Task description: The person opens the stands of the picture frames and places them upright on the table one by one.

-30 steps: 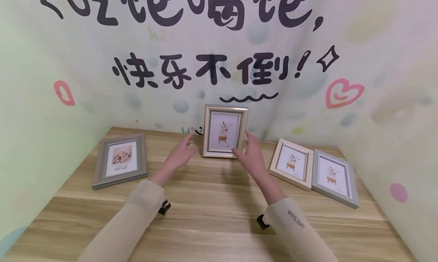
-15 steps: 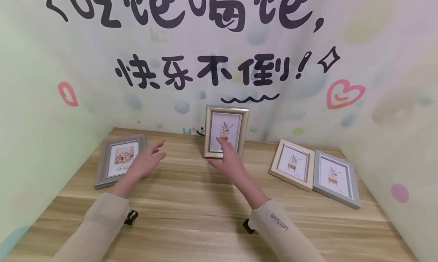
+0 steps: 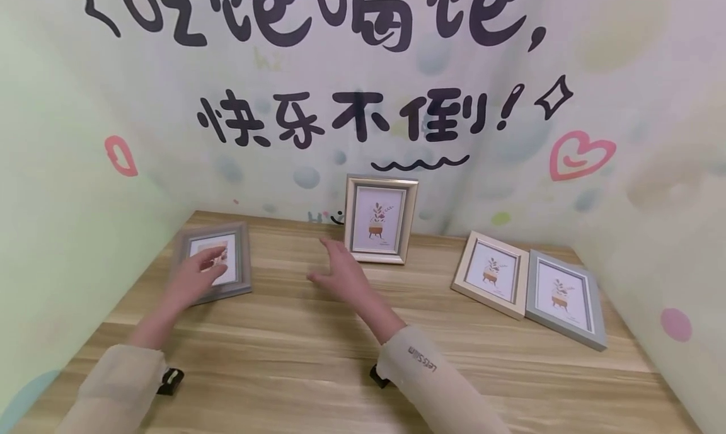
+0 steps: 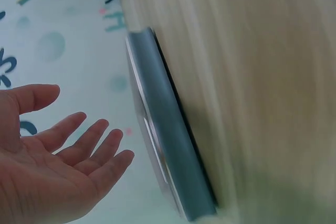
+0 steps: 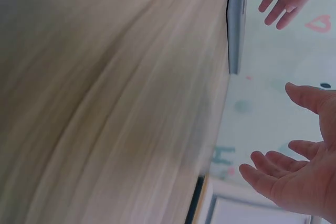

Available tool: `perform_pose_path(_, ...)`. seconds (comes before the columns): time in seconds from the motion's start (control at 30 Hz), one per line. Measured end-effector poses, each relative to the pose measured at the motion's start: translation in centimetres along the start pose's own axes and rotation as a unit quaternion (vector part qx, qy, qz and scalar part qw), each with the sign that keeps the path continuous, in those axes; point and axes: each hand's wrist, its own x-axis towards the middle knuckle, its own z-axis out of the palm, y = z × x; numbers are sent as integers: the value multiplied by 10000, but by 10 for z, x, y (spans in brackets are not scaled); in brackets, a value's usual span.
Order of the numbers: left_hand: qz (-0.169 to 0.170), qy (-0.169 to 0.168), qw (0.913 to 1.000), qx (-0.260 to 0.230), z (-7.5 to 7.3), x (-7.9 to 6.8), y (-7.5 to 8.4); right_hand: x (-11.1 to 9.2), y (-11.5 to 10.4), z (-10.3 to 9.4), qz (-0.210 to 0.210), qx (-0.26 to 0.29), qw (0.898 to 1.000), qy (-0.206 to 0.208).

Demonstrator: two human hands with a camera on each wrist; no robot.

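My left hand hovers over the grey-brown picture frame lying at the left, covering part of its photo. In the left wrist view the fingers of that hand are spread and relaxed, with a gap between them and the frame's edge. My right hand is in the air above the table, thumb and fingers apart, holding nothing. Just behind it, a gold picture frame with a potted-plant print stands upright near the back wall. The right wrist view shows both hands empty.
At the right, a cream picture frame and a blue-grey picture frame lie side by side, edges meeting, with the same plant print. A printed cloth backdrop encloses the wooden table at the back and sides.
My right hand has left the gold frame's right side and moved left across its front. My left hand has moved left, from beside the gold frame to above the grey-brown frame.
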Motion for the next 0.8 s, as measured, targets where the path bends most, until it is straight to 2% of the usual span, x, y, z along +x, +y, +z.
perform_pose_path(0.13,-155,28,9999,-50,-9,-4,-13,9,-13,17,-100,12,9999,-87)
perform_pose_path(0.37,-305,171,9984,438,-23,-14,-26,20,-33,40,-198,18,9993,-317)
perform_pose_path(0.6,-982,38,9940,481,-34,-24,-33,30,-42,57,-171,118,9985,-499)
perform_pose_path(0.8,-1266,-74,9898,656,-41,-26,-43,41,-50,72,-330,103,9975,-615)
